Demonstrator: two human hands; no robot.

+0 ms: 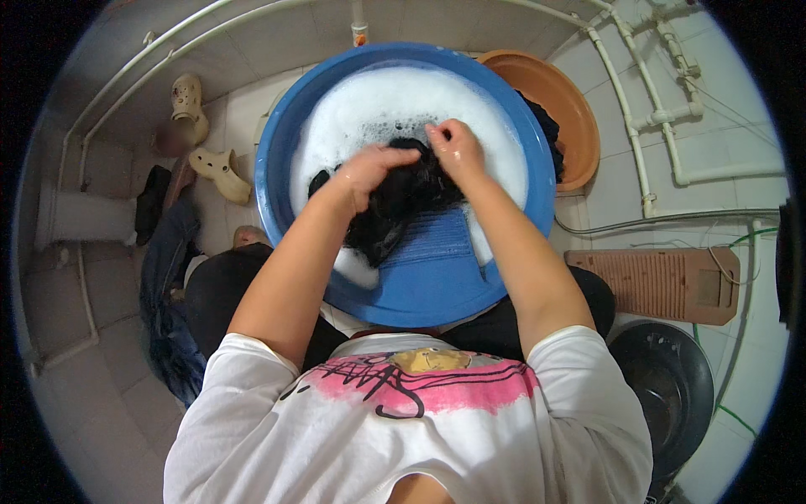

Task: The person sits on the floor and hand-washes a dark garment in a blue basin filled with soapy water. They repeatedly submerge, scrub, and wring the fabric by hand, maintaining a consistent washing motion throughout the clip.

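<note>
A wet black garment (403, 197) lies bunched in a large blue tub (277, 181), partly in white suds (344, 101) and partly over the tub's ridged washboard slope (432, 238). My left hand (369, 172) grips the garment's upper left part, its top finger stretched across the cloth and its other fingers partly hidden by it. To the right, my right hand (457, 153) is curled closed at the garment's upper right edge, with a small gap between thumb and forefinger. Foam and water wet both hands.
An orange basin (579, 134) with dark cloth stands behind the tub's right side. A brown washboard (659, 281) and black basin (663, 378) lie at right. Pale clogs (222, 175) and dark blue clothing (168, 286) are at left. White pipes (630, 151) line the walls.
</note>
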